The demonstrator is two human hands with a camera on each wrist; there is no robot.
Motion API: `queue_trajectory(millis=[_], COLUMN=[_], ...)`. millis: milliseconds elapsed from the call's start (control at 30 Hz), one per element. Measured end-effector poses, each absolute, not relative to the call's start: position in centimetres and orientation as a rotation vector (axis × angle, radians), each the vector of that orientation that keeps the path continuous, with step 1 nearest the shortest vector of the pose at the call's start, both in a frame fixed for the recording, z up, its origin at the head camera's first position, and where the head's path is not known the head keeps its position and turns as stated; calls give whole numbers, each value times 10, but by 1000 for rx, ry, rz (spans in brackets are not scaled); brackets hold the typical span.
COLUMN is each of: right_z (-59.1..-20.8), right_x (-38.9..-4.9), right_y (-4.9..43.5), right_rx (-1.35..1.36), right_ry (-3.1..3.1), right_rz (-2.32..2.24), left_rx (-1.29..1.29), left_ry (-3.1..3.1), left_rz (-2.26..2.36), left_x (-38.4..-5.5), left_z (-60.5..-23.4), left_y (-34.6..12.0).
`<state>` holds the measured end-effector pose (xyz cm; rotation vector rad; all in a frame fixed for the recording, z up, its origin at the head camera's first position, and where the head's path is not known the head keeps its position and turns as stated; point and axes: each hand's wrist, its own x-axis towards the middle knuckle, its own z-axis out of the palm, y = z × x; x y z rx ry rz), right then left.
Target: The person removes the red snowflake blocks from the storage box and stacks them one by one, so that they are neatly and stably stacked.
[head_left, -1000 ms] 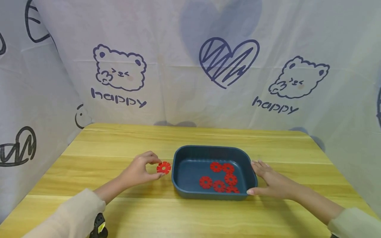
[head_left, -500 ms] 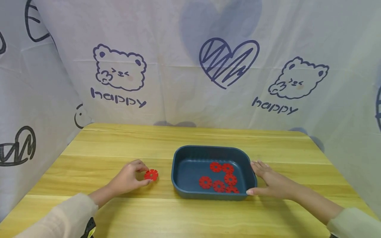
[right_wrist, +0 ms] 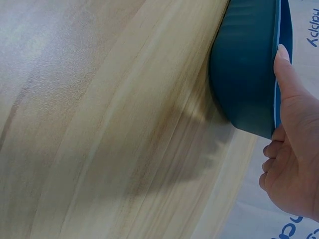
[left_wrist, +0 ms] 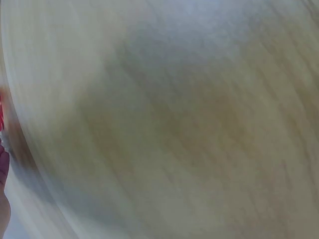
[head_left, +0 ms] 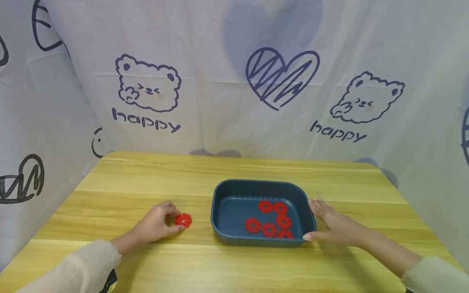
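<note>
Left of the box in the head view, my left hand (head_left: 155, 223) holds a red flower-shaped disc (head_left: 188, 219) by its edge between thumb and fingers, low over the table. The left wrist view catches only a sliver of this hand (left_wrist: 4, 214) and the disc at its left edge. My right hand (head_left: 337, 226) grips the right end of a dark blue rectangular box (head_left: 230, 211). In the right wrist view its thumb lies on the rim, the other fingers against the outer wall. Several like red discs (head_left: 253, 225) lie flat inside the box, mostly in its right half.
The wood-grain table (head_left: 165, 171) extends around the box on all sides. Behind it hangs a white cloth (head_left: 212, 101) printed with bears, a heart and lettering, which also runs down the left and right sides.
My left hand has moved left and toward me with the red disc, away from the box, and has come lower. The right hand and the box have stayed in place.
</note>
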<state>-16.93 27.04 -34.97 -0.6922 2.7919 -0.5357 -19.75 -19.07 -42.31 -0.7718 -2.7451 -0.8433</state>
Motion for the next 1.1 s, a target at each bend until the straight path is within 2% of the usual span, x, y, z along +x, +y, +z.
queue_trajectory(millis=[667, 1100], right_z=[-349, -349], right_x=[-169, -169], right_y=[272, 270], right_rx=[-679, -679], right_ry=[2788, 2783], right_rz=[-536, -546], left_rx=[-720, -611], left_ry=[-2752, -2587], left_rz=[-873, -1111], left_x=[-197, -207], left_z=[-426, -386], left_y=[-192, -162])
